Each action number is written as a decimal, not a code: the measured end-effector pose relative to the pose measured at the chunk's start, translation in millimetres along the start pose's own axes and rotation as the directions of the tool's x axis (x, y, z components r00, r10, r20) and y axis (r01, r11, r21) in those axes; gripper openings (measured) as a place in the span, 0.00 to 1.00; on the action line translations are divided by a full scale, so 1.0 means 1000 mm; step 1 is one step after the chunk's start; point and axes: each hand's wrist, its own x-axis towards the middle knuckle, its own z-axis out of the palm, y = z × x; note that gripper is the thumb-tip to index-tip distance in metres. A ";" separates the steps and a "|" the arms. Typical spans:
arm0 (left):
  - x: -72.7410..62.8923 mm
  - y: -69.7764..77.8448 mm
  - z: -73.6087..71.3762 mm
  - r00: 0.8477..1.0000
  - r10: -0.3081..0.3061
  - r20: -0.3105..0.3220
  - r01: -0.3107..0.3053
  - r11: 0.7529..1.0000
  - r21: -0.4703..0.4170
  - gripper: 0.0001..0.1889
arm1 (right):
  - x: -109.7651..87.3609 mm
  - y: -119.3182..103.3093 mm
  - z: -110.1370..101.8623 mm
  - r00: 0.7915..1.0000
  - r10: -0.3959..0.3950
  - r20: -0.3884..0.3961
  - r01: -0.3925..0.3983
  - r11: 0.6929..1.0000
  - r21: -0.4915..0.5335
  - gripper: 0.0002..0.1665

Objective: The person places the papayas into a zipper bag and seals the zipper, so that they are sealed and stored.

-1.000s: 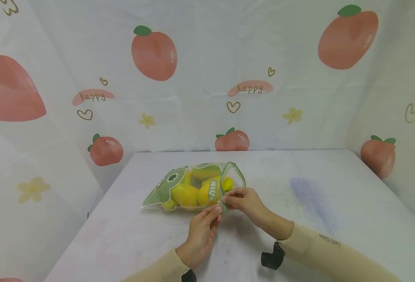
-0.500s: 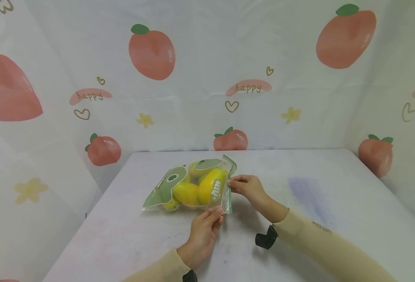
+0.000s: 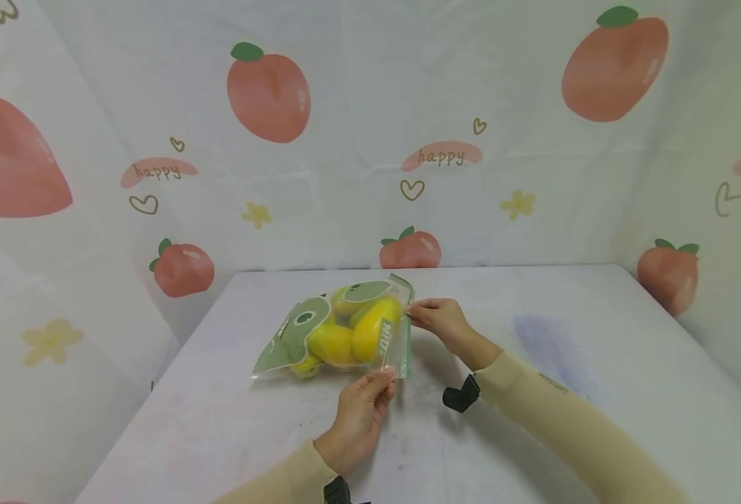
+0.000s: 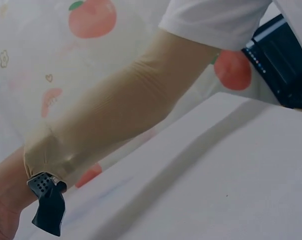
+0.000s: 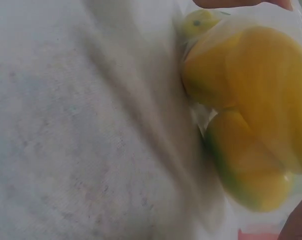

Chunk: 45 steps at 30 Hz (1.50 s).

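Note:
A clear zip bag (image 3: 294,343) with a green cartoon print lies on the white table in the head view. Through its film show several yellow fruits (image 3: 332,344), tinged green and shaped like mangoes (image 5: 271,95) in the right wrist view. My left hand (image 3: 359,420) pinches the bag's near corner below the green zip strip (image 3: 406,350). Farther along that strip, thumb and fingers of my right hand (image 3: 444,323) pinch the edge. The two sides of the bag's mouth lie close together. Only part of the right hand (image 4: 6,205) shows in the left wrist view.
The white table (image 3: 534,434) ends in front of a fruit-printed cloth backdrop (image 3: 345,189). Black wrist mounts (image 3: 461,394) hang at both cuffs. A dark box-like object (image 4: 281,60) stands beyond the table in the left wrist view.
The bag's mouth, a gaping loop a second ago, has come flat. My right hand has slid away from my left hand along the strip, toward the far end. The left hand keeps its corner.

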 end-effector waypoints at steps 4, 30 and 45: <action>0.002 0.002 0.000 1.000 0.001 -0.005 -0.001 1.000 -0.020 0.07 | 0.003 0.001 0.003 1.000 -0.012 -0.013 0.012 1.000 0.016 0.20; 0.000 0.004 0.007 1.000 0.006 -0.004 -0.006 0.999 0.033 0.06 | 0.005 0.004 0.005 0.999 -0.011 -0.052 0.012 1.000 0.015 0.18; 0.002 0.000 0.008 0.998 0.056 0.008 -0.057 0.998 0.017 0.02 | -0.005 0.003 0.009 0.995 0.100 -0.012 -0.097 0.986 0.139 0.22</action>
